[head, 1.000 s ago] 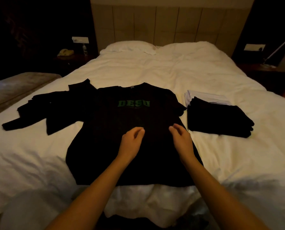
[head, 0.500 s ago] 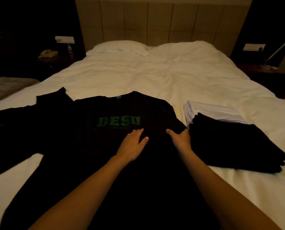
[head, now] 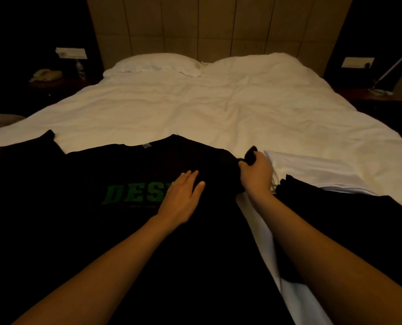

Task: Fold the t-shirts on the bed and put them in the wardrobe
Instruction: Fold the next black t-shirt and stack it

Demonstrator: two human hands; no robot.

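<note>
R hand (head: 256, 177) grips black tee (head: 148, 231) sleeve; L hand (head: 181, 200) flat on it.

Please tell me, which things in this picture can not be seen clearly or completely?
- Black t-shirt, head view: its hem is cut off by the bottom edge; the left hand covers the end of the green print.
- Its right sleeve: bunched inside the right hand.
- Folded pile: too dark to count.
- Second black garment: cut off by the left edge.
- Wardrobe: not in view.
</note>
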